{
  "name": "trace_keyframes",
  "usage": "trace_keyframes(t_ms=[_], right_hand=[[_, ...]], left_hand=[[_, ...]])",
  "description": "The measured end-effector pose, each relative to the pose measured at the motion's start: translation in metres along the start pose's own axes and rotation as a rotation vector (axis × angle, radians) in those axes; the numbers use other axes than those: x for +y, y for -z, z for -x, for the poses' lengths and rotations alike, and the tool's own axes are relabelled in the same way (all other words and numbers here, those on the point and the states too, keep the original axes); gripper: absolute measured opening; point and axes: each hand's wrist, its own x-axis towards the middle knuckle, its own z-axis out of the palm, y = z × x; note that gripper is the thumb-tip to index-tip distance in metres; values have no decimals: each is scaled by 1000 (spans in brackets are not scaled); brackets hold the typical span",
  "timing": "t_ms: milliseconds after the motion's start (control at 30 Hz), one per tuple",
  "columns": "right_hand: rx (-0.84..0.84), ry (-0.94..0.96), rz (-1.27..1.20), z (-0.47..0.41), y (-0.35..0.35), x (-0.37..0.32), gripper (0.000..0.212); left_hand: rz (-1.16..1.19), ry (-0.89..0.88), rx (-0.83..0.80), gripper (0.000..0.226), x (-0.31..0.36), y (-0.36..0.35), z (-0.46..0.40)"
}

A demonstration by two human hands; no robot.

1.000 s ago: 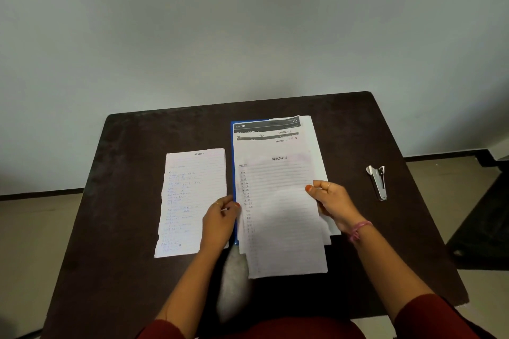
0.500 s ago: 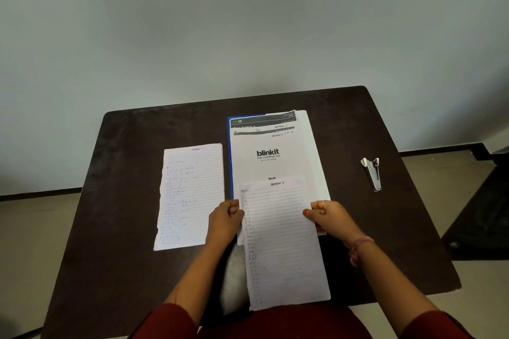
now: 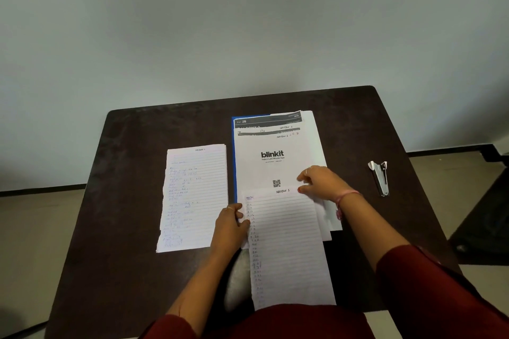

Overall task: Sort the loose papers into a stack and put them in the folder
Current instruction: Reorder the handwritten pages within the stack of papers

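A: Where is the lined sheet (image 3: 289,245) held?

B: At the near end of the folder (image 3: 234,146), overhanging the table (image 3: 132,146) edge. It is pinched at its left margin by the curled fingers of the left hand (image 3: 230,224); that grip probably keeps it separate from the pile.

A: And the right hand (image 3: 321,183)?

B: It is rested at the sheet's top right corner, over the folder's right side. Its fingers are loosely bent; no closed grip can be made out. The blinkit page (image 3: 271,162) is left uncovered on the folder.

A: Anything set apart?

B: 1 handwritten page (image 3: 192,198) is laid left of the folder, seemingly already sorted. A staple remover (image 3: 380,177) is lying well right of the folder.
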Motion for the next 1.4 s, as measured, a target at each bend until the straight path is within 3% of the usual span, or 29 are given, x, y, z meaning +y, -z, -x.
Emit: trace_keyframes(t_ms=[167, 400, 733, 800, 933, 1000, 1067, 1133, 1267, 1400], right_hand=[[-22, 15, 14, -2, 3, 3, 21], [134, 121, 136, 17, -2, 6, 22], [268, 227, 57, 54, -15, 9, 17], [182, 284, -159, 65, -11, 9, 13], [-230, 191, -589, 76, 4, 9, 15], [-196, 132, -679, 67, 4, 11, 15], [-7, 69, -612, 50, 2, 9, 12], [115, 45, -373, 29, -1, 8, 23], [49, 46, 23, 7, -4, 1, 37], [74, 63, 82, 7, -3, -5, 23]], left_hand=[[-32, -75, 19, 54, 7, 4, 1], [-137, -353, 95, 38, 16, 13, -2], [-309, -433, 30, 50, 19, 13, -6], [-350, -463, 15, 50, 20, 15, -4], [-389, -548, -7, 32, 21, 21, 0], [-405, -549, -46, 29, 22, 23, 3], [-387, -537, -70, 29, 24, 25, 6], [-389, -537, -78, 29, 26, 26, 9], [-421, -506, -86, 30, 30, 27, 11], [-391, -460, -66, 29, 31, 28, 13]])
